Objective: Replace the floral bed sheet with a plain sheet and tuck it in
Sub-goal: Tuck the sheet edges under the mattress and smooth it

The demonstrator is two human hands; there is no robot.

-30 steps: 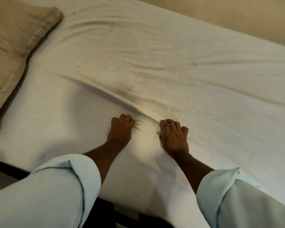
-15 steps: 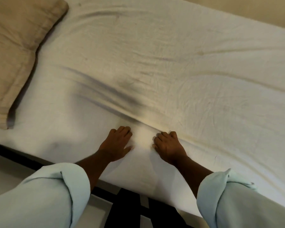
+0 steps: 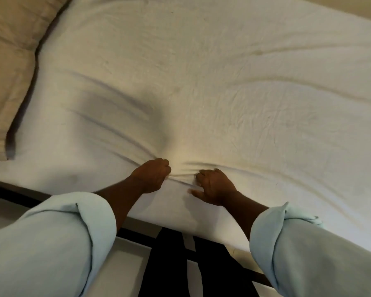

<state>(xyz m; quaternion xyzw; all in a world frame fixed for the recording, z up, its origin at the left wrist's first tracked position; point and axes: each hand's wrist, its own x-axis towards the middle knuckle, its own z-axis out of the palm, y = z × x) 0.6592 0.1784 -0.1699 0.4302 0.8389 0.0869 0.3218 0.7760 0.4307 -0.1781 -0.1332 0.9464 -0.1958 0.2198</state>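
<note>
Head view: both hands at the near edge of the sheet (image 3: 201, 82). Left hand (image 3: 151, 175) fingers curled, bunching cloth. Right hand (image 3: 212, 186) pinches a fold too, thumb out.

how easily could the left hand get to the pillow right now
Probably yes, once it lets go: the left hand grips a fold of the plain sheet, and only bare sheet lies between it and the pillow.

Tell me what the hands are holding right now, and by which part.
The left hand and right hand each grip the plain sheet, bunching a fold of its top surface close to the near edge.
</note>
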